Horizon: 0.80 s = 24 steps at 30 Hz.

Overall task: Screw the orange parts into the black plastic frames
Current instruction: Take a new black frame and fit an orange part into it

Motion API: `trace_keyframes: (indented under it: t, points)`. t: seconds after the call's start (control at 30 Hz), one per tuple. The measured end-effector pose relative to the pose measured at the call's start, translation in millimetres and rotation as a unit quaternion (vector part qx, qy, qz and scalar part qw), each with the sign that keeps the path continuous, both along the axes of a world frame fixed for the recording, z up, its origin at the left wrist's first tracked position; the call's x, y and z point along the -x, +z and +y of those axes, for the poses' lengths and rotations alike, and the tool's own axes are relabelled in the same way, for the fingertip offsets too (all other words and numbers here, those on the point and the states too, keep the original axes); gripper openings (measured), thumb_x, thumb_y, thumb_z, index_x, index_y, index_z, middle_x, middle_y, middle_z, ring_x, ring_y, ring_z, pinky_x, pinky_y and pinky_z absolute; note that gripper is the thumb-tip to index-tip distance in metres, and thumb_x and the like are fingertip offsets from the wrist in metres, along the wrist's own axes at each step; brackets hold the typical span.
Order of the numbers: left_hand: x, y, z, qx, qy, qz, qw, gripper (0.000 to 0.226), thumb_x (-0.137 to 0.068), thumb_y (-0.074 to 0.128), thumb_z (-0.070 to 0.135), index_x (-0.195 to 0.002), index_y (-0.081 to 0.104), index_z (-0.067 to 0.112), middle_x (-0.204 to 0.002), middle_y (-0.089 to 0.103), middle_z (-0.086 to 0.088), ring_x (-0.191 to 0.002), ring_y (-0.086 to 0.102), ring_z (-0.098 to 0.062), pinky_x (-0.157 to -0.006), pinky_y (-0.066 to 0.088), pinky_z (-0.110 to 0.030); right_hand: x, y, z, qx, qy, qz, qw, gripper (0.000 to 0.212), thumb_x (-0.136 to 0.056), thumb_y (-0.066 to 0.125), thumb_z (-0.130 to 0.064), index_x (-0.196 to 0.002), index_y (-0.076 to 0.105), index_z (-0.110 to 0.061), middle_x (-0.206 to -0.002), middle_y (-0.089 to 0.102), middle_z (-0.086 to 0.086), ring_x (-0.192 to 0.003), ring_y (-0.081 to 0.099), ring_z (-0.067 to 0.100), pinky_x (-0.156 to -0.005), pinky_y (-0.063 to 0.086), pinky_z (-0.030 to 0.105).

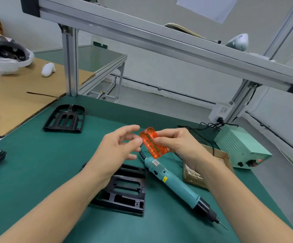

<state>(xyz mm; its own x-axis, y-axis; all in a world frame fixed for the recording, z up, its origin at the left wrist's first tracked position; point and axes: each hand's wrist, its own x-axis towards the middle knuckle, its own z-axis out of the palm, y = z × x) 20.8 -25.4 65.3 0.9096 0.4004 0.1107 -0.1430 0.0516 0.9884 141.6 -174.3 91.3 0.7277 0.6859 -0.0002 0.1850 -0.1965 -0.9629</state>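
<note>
- The right hand [175, 142] pinches the translucent orange part [152, 142] in its fingers, holding it in the air above the green table [37, 163], just over the cord end of the electric screwdriver [175, 183].
- The left hand [116, 148] has its fingers spread and relaxed, one fingertip touching the part's left edge; it grips nothing.
- The step seems to be orienting the part before seating it, so both hands should turn it until its screw holes can match the nearest black plastic frame [124, 190], lying flat under the left forearm.
- Seat it flush first; a tilted part would likely cross-thread.
- A second frame [65, 118] lies well apart, far left.
- Open mat lies near-left; the cardboard box of screws [205, 169] and power supply [240, 146] crowd the right, near the table's edge.
</note>
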Motion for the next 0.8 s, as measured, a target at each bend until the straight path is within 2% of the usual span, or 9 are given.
trace_keyframes:
  t: [0.1,0.2,0.33,0.47,0.57,0.8]
  points:
    - [-0.6,0.7,-4.2,0.075,-0.027,-0.013,0.997,0.023,-0.088,0.062,0.007,-0.108,0.067,0.017,-0.098,0.069,-0.007,-0.072,0.065,-0.009,-0.060,0.055,-0.024,13.5,5.6,-2.7,0.001,0.033,-0.003,0.999,0.019,-0.084,0.069,-0.003,-0.091,0.079,-0.017,-0.085,0.075,0.009,-0.072,0.068,0.013,-0.065,0.053,0.024]
    - [3.0,-2.1,-6.0,0.115,-0.034,-0.020,0.993,0.019,-0.088,0.059,0.000,-0.098,0.071,0.012,-0.088,0.073,-0.004,-0.073,0.068,-0.010,-0.056,0.053,-0.019,21.9,8.3,-7.0,0.008,0.051,-0.011,0.999,0.017,-0.083,0.072,-0.011,-0.098,0.078,-0.015,-0.093,0.075,0.012,-0.079,0.067,0.016,-0.074,0.054,0.029]
    - [8.7,-2.6,-4.2,0.175,-0.041,-0.012,0.984,0.016,-0.082,0.064,0.004,-0.095,0.071,0.010,-0.084,0.073,-0.004,-0.068,0.068,-0.011,-0.055,0.053,-0.020,27.7,11.9,-10.8,-0.020,0.069,0.049,0.996,0.035,-0.079,0.069,-0.026,-0.108,0.074,-0.008,-0.101,0.073,0.014,-0.082,0.068,0.016,-0.072,0.057,0.026]
    - [16.6,-1.8,-1.9,0.192,-0.056,-0.017,0.980,0.032,-0.067,0.070,0.015,-0.099,0.070,0.006,-0.085,0.072,-0.006,-0.069,0.068,-0.013,-0.056,0.054,-0.021,27.9,10.2,-8.8,-0.028,0.061,0.115,0.991,0.039,-0.078,0.067,-0.026,-0.109,0.072,-0.002,-0.097,0.072,0.014,-0.076,0.067,0.014,-0.068,0.058,0.023]
    - [22.2,-2.7,-0.1,0.195,-0.059,-0.019,0.979,0.036,-0.066,0.071,0.015,-0.100,0.070,0.005,-0.088,0.071,-0.008,-0.070,0.068,-0.015,-0.057,0.055,-0.021,29.2,7.7,-6.9,-0.033,0.066,0.139,0.988,0.039,-0.077,0.069,-0.025,-0.107,0.073,-0.002,-0.094,0.073,0.011,-0.072,0.068,0.011,-0.063,0.056,0.019]
    - [30.6,-4.4,3.0,0.187,-0.053,-0.031,0.980,0.035,-0.065,0.070,0.009,-0.100,0.069,0.006,-0.084,0.071,-0.007,-0.072,0.069,-0.016,-0.058,0.055,-0.022,32.2,4.2,-3.0,-0.023,0.077,0.073,0.994,0.036,-0.074,0.072,-0.032,-0.102,0.076,-0.010,-0.090,0.073,0.007,-0.074,0.066,0.011,-0.066,0.054,0.021]
